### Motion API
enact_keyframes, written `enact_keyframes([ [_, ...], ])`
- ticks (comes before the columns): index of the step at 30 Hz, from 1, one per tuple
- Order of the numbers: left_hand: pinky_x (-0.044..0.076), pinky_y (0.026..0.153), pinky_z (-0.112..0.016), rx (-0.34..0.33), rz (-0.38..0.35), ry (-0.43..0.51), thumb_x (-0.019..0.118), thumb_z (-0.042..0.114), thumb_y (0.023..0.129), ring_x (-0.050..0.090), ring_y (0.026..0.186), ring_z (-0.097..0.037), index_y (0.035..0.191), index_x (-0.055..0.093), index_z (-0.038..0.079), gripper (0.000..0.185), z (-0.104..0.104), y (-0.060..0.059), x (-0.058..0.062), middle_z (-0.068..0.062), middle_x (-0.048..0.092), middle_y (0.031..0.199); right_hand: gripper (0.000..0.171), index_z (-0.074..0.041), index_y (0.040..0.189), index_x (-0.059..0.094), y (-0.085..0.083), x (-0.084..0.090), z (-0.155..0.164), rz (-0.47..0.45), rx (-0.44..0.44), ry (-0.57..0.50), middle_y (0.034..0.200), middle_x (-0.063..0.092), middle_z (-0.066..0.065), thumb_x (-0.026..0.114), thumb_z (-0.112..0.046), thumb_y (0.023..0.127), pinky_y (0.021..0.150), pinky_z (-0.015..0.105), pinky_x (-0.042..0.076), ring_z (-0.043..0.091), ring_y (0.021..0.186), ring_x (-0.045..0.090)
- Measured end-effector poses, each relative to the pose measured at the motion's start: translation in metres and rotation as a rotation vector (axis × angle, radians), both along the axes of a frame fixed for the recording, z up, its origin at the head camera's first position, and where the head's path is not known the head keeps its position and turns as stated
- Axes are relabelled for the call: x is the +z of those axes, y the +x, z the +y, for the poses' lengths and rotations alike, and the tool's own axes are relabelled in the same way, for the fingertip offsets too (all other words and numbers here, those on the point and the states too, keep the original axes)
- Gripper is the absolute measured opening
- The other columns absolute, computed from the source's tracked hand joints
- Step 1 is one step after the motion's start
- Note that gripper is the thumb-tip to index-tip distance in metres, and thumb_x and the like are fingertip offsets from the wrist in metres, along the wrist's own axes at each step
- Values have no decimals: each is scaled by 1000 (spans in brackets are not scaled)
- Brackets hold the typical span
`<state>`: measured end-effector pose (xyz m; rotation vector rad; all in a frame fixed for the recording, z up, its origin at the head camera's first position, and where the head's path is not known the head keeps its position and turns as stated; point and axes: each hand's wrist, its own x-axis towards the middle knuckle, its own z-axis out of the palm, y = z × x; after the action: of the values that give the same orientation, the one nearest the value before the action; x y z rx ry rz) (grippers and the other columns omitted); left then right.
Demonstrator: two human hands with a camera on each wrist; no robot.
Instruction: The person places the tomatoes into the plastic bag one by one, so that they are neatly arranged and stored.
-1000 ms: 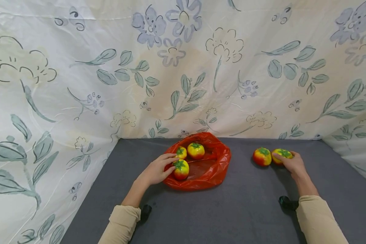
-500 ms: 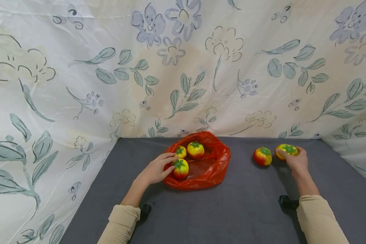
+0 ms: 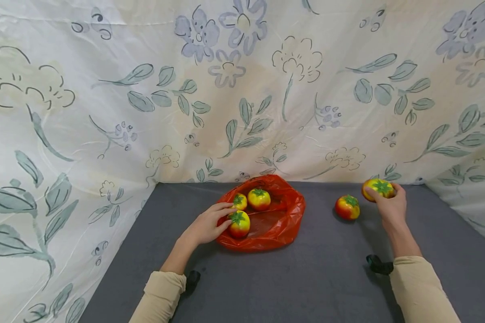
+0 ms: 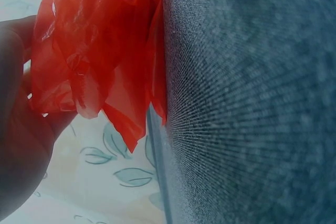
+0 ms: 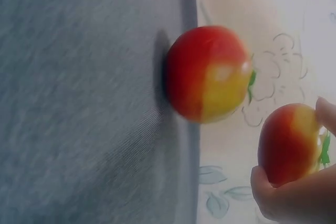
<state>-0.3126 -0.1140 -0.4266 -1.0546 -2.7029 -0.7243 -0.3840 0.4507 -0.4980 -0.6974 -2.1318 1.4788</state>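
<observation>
A red plastic bag lies open on the grey table, with three red-and-yellow tomatoes inside it. My left hand holds the bag's near-left edge beside the front tomato; in the left wrist view the bag bunches against the palm. My right hand grips a tomato lifted off the table, seen as the held tomato in the right wrist view. Another tomato rests alone on the table left of that hand, the loose tomato in the right wrist view.
A floral cloth rises behind the table and along both sides. Two more tomatoes sit at the back of the bag.
My right hand has raised its tomato off the table and carried it up and slightly right, away from the one beside it. The left hand has stayed on the bag.
</observation>
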Motion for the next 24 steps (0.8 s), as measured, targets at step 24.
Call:
enact_keyframes([
  [24,37,103,-46,0,-2,-4,65,18,92,43,128,-25,130,60,12,39,1,3,4,-7,50,137,102,-36,152,10,7,43,-65,61,64,-129,155,14,10,71,-59,73,108,43,29,29,134,25],
])
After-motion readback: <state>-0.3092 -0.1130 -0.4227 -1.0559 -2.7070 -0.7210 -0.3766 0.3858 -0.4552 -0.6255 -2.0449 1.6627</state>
